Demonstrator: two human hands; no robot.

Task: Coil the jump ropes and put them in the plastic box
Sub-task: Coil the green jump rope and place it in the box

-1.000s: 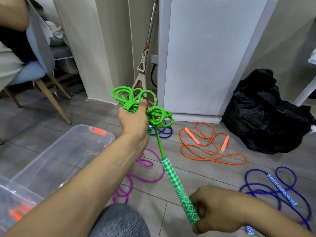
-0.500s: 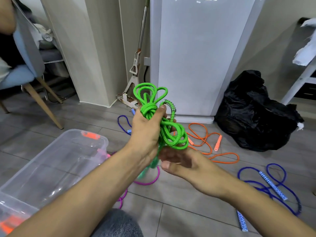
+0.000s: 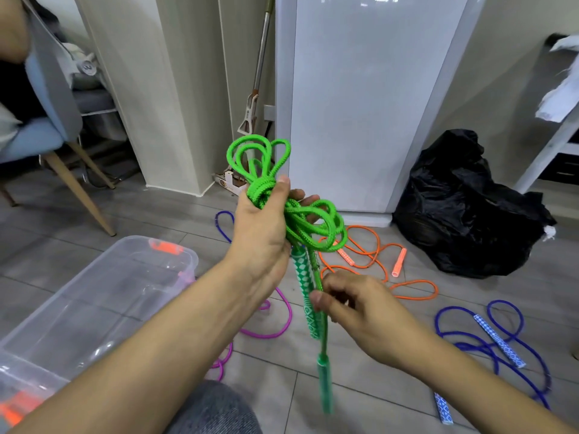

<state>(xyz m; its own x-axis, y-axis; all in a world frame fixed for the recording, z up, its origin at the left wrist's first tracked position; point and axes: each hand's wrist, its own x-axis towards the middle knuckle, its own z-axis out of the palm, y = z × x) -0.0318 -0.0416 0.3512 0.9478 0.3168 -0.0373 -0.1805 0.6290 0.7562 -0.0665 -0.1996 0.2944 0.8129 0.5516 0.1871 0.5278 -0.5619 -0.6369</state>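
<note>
Clear plastic storage box (image 3: 103, 296) at 8 o'clock, open. Left hand (image 3: 263, 233) at centre, fingers curled round the bright green braided jump rope bundle (image 3: 297, 211). Right hand (image 3: 354, 305) at 5 o'clock pinches the dangling handles (image 3: 308, 296). Risk: loose loops slip and uncoil if the grip relaxes before boxing.

Even, soft indoor light, glare on the white cabinet (image 3: 360, 89) (wide-angle bending at edges), lower green handle (image 3: 324, 383) motion-blurred.
</note>
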